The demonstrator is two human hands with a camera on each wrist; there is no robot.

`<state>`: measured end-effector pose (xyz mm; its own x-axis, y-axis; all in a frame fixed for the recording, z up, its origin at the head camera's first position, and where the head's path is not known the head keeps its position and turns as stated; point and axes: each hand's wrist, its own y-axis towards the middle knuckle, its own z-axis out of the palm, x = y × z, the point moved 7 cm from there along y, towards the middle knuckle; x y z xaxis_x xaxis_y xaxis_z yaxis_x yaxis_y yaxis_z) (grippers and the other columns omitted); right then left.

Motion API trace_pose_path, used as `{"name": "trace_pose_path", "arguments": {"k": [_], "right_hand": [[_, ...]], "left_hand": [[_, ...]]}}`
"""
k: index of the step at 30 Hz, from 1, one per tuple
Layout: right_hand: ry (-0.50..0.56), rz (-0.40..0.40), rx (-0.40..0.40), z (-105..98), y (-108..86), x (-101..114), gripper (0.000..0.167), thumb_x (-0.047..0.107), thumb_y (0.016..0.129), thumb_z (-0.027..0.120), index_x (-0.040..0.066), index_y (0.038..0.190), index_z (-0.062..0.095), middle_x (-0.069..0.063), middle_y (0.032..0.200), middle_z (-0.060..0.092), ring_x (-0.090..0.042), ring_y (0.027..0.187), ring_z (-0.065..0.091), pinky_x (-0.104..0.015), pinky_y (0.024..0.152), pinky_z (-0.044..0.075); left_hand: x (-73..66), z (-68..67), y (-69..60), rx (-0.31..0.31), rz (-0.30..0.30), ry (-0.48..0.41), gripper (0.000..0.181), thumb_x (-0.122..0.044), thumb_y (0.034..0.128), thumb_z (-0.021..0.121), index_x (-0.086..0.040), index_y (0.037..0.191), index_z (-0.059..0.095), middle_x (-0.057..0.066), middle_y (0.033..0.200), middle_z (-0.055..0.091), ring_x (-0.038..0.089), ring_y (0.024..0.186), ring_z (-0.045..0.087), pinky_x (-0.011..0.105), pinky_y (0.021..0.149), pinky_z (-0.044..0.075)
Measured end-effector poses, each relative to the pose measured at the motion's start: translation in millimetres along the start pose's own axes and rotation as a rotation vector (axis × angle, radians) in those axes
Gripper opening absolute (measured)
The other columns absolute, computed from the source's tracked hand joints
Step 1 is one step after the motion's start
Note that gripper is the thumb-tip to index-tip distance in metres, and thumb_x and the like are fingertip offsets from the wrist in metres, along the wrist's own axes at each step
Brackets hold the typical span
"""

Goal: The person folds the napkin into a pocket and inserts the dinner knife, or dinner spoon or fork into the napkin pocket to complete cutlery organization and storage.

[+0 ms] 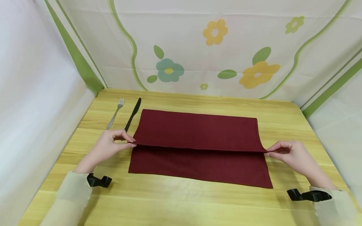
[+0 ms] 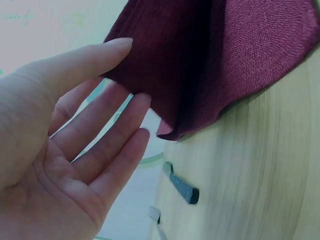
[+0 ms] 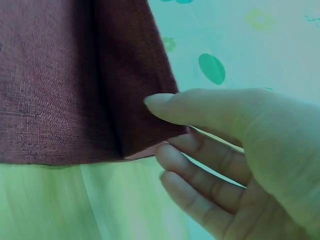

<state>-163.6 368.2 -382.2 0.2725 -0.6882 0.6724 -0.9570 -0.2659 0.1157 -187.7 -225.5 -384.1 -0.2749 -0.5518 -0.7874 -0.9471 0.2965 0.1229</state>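
Left hand (image 1: pixel 108 144) pinches one end of the raised edge of the dark red cloth (image 1: pixel 198 130), thumb against fingers, left of centre in the frame. My right hand (image 1: pixel 295 157) pinches the opposite end, right of centre. The cloth occupies the middle of the frame; its lower part lies on the wooden table (image 1: pixel 183 201). A fork (image 1: pixel 113 115) and black knife (image 1: pixel 133 115) lie upper left, the knife just beside the cloth.

Risks, in my judgement: unequal pull between my hands could set the edge askew; a light fingertip hold could let a corner slip; outward travel of my left hand, close to the knife's near end, could knock it.
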Motion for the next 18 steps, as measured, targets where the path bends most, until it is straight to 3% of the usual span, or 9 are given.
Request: {"name": "trace_pose_path", "arguments": {"k": [4, 7, 12, 18], "right_hand": [[0.016, 0.026, 0.057, -0.3, -9.5, 5.5, 0.014, -0.003, 0.083, 0.082, 0.010, 0.089, 0.079, -0.007, 0.084, 0.075, -0.017, 0.071, 0.073, -0.019, 0.062, 0.055], [0.023, 0.043, 0.093, 1.5, -15.4, 8.6, 0.014, -0.001, 0.083, 0.083, 0.012, 0.088, 0.079, -0.005, 0.084, 0.075, -0.017, 0.071, 0.072, -0.020, 0.062, 0.055], [0.079, 0.034, 0.184, 16.6, -23.8, 7.9, 0.016, -0.003, 0.084, 0.081, 0.013, 0.086, 0.078, -0.001, 0.084, 0.075, -0.016, 0.071, 0.071, -0.022, 0.060, 0.055], [0.085, 0.042, 0.247, 35.0, -29.3, -4.5, 0.016, -0.001, 0.082, 0.083, 0.013, 0.085, 0.077, -0.003, 0.084, 0.073, -0.011, 0.069, 0.068, -0.023, 0.057, 0.053]], "left_hand": [[-5.6, -4.1, -9.9, 0.026, 0.031, 0.005, 0.008, -0.017, 0.0869, 0.084, -0.023, 0.087, 0.078, -0.010, 0.093, 0.076, 0.011, 0.095, 0.070, 0.020, 0.088, 0.049], [-7.7, -4.8, -15.8, 0.049, 0.054, 0.025, 0.011, -0.013, 0.0858, 0.084, -0.023, 0.086, 0.079, -0.011, 0.093, 0.075, 0.012, 0.092, 0.070, 0.021, 0.086, 0.050], [0.0, 4.7, -25.2, 0.137, 0.033, 0.089, 0.016, -0.011, 0.0858, 0.084, -0.026, 0.087, 0.079, -0.015, 0.094, 0.073, 0.011, 0.093, 0.069, 0.028, 0.085, 0.054], [12.9, 18.8, -28.9, 0.217, -0.007, 0.036, 0.014, -0.010, 0.0871, 0.082, -0.023, 0.087, 0.078, -0.011, 0.095, 0.073, 0.012, 0.093, 0.069, 0.032, 0.084, 0.056]]}}
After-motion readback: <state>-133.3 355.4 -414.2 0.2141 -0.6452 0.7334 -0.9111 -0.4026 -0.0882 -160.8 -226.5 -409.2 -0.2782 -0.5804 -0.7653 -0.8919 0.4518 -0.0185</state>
